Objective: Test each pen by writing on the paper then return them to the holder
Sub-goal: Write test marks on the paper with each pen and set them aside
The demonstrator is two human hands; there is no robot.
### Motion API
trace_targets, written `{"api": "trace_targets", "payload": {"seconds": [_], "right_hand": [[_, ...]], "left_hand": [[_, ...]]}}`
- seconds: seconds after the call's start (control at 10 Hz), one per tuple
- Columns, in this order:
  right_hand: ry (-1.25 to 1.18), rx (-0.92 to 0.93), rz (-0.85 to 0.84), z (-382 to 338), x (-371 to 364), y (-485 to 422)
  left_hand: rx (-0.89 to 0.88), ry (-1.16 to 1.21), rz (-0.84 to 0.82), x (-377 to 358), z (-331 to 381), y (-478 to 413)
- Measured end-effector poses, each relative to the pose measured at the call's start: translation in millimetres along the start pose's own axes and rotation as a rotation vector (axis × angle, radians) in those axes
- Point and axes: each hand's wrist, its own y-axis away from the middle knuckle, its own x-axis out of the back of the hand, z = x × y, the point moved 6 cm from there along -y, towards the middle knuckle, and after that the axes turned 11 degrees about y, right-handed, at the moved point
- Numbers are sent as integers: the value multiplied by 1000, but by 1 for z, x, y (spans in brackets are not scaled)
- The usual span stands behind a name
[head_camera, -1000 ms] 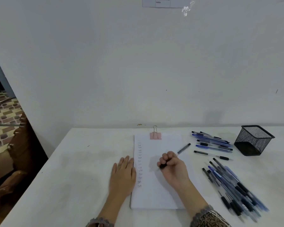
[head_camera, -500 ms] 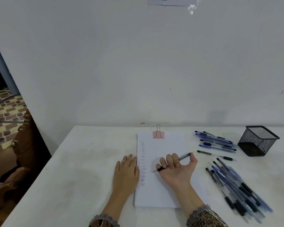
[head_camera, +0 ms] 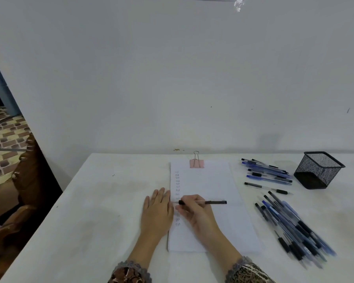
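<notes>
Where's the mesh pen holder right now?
Head view: the black mesh holder stands at the far right of the table, just right of the far pile of pens, not touching it.

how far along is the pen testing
Done: test marks run down the paper's left side. In hand: right hand holds a black pen at that column, left hand flat alongside. Left: the far pen pile and near pen pile lie loose; the holder shows none.

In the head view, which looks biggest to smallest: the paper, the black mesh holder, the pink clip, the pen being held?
1. paper
2. mesh holder
3. held pen and pink clip: pen longer, clip wider, too close to rank.
</notes>
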Motion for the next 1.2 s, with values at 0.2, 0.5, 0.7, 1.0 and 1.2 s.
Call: {"api": "trace_targets", "payload": {"seconds": [0.2, 0.5, 0.7, 1.0, 1.2], "right_hand": [[353, 216, 69, 3, 3, 6], [548, 253, 133, 6, -1, 8], [581, 295, 135, 6, -2, 9], [581, 294, 132, 4, 0, 9], [620, 318, 142, 2, 0, 9]], "left_hand": [[5, 38, -10, 0, 1, 0], [8, 40, -7, -1, 0, 0], [4, 39, -8, -1, 0, 0], [9, 51, -6, -1, -1, 0], [9, 56, -10, -2, -1, 0]]}}
